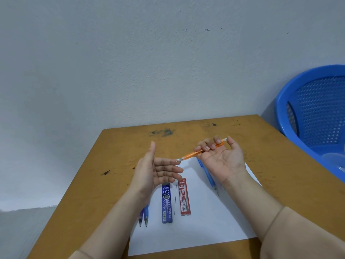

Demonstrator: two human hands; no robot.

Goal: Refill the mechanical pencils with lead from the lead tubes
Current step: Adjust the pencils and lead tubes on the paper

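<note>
Head view: the grip of the right hand [220, 157] is closed on a slim orange mechanical pencil [194, 154], held by curled fingers over an upturned palm with its metal tip pointed left. That tip is met, or nearly met, by the index fingertip of the left hand [156, 172], whose grip is apart, fingers straight and thumb raised. Below, on a white sheet of paper [205, 225], a dark blue lead tube [166, 202] and a red lead tube [185, 197] are laid side by side, with one thin black lead stick [175, 199] between them. A light blue mechanical pencil [207, 173] is partly hidden under the right wrist, and two blue pencils [146, 214] under the left forearm. The sheet is carried by a scuffed brown wooden tabletop [280, 174]; a blue perforated plastic basket [317, 109] is seen at the right.
</note>
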